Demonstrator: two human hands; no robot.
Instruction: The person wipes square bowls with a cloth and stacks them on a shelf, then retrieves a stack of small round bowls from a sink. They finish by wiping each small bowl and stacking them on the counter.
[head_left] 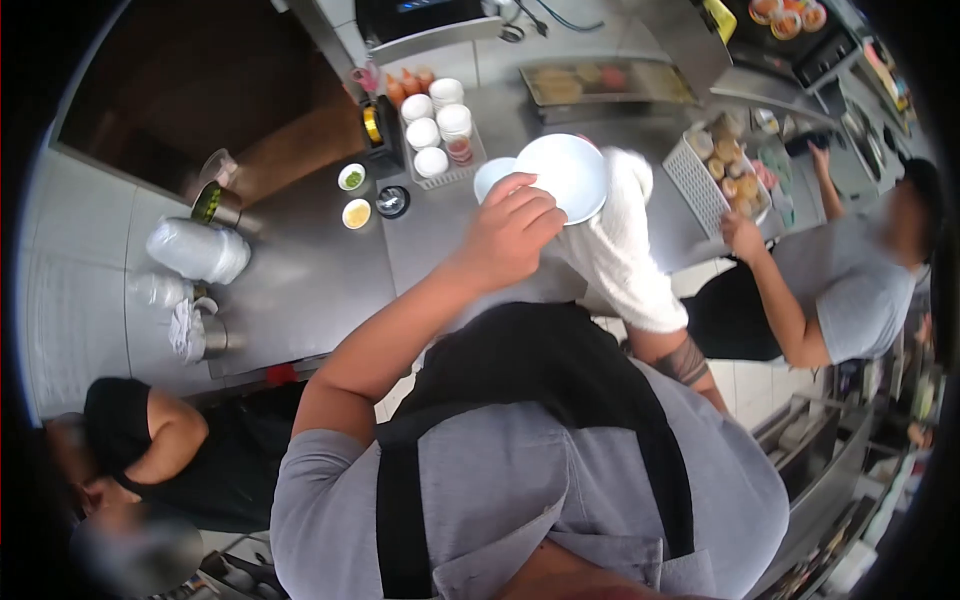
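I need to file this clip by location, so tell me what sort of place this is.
Most likely a commercial restaurant kitchen: a long stainless steel counter, a rack of stacked white cups, a tray of fried food, and aproned co-workers alongside.

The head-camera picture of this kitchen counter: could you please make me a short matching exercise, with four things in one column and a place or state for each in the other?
Things:
1. white plate
2. white cloth
3. two small bowls
4. white basket

Places or states:
A. draped over the right hand
B. held at its rim by the left hand
C. on the counter, one with green filling, one with yellow
D. at the counter's right end, holding round golden food

Pairs: 1-B, 2-A, 3-C, 4-D
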